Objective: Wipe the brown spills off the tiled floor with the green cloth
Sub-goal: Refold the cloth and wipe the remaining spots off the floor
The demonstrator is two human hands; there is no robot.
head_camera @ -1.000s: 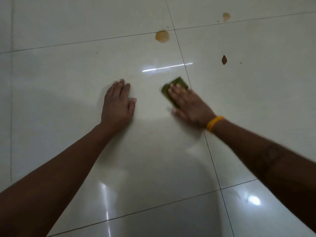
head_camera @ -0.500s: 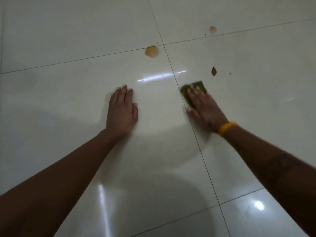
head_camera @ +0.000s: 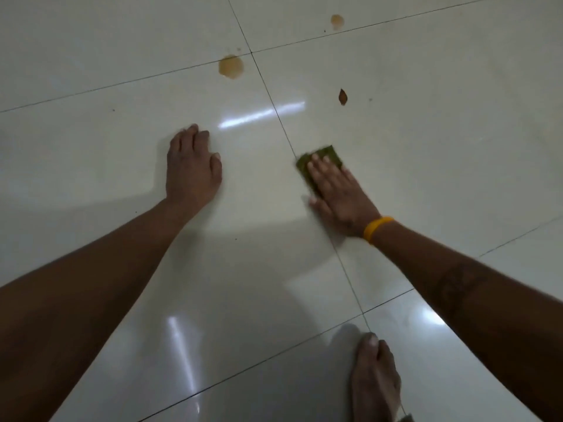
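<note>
Right hand point(head_camera: 342, 194), fingers flat, presses the green cloth point(head_camera: 320, 166) to the floor; the nearest brown mark point(head_camera: 343, 96), possibly a leaf, lies just ahead.

bare tiled floor point(head_camera: 426, 147) ahead – brown leaf point(head_camera: 343, 96) lying near, bare foot point(head_camera: 374, 379) behind

Tiled floor point(head_camera: 426, 147): glossy off-white, thin dark grout lines in a grid, white light glare streaks. Cloth point(head_camera: 327, 155): olive green, slightly mottled. Larger spill point(head_camera: 231, 67): amber-brown, darker at rim. Smaller spill point(head_camera: 337, 21): paler tan-brown. Leaf-shaped fleck point(head_camera: 343, 96): dark brown. Wristband point(head_camera: 377, 228): plain yellow-orange.
</note>
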